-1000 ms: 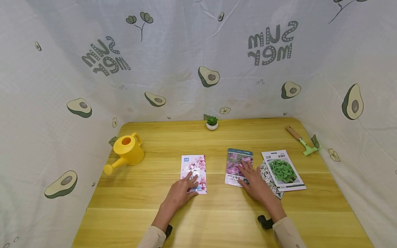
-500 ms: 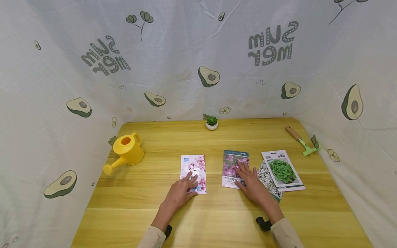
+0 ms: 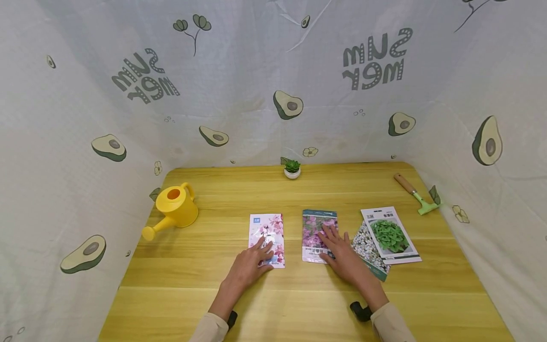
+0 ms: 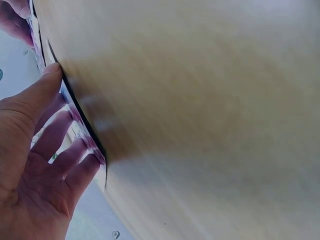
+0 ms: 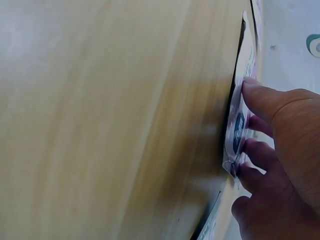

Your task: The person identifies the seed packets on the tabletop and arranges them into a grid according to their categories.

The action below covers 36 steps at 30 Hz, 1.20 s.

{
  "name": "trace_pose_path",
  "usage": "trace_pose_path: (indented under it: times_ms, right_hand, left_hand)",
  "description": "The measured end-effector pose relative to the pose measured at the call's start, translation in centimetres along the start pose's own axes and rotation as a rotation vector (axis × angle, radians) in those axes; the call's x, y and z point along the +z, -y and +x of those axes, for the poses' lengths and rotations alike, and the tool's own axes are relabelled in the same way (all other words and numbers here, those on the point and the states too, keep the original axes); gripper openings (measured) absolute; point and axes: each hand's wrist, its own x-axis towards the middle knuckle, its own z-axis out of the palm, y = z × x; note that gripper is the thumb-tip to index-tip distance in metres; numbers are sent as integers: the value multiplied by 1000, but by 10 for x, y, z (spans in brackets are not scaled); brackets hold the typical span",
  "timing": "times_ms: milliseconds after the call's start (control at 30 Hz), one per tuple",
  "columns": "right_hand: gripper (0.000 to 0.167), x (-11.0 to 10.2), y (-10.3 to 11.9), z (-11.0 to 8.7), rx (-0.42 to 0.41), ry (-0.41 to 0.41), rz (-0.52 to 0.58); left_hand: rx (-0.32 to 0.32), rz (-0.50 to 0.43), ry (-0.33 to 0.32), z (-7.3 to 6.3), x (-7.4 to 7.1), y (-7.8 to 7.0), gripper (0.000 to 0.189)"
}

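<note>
A white seed packet with pink blossoms (image 3: 275, 228) lies flat near the middle of the table, and my left hand (image 3: 249, 267) rests its fingertips on the lower part. In the left wrist view the left thumb touches that packet's near edge, its fingers spread on top. To the right, my right hand (image 3: 345, 256) presses spread fingers on a seed packet with purple-pink flowers (image 3: 311, 235). The right wrist view shows the thumb at that packet's edge (image 5: 240, 115). Beside the right hand, a white-flower seed packet (image 3: 367, 247) lies partly under a green-leaf seed packet (image 3: 390, 235).
A yellow watering can (image 3: 177, 209) stands at the table's left. At the back edge sits a small potted succulent (image 3: 292, 169). A green hand tool with a wooden handle (image 3: 414, 192) lies at the far right. A printed cloth (image 3: 256, 95) walls the table (image 3: 213, 304) in.
My right hand has slid the purple-pink packet left and slightly nearer, toward the blossom packet. More of the white-flower packet now shows. The left hand stays in place.
</note>
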Motion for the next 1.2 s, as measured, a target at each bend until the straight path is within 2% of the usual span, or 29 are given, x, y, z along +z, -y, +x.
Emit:
trace_pose_path:
  times_ms: [400,633,1200]
  right_hand:
    - [62,2,7,1,-45,9,27]
    - [63,1,13,-2,-37,51,70]
    - [63,7,22,-6,-43,40,65]
  left_hand:
    - [17,-11,-26,-1,1,0,44]
    - [21,6,-31,-4,3,-3,45]
    - [27,16,-38,-7,3,-7,47]
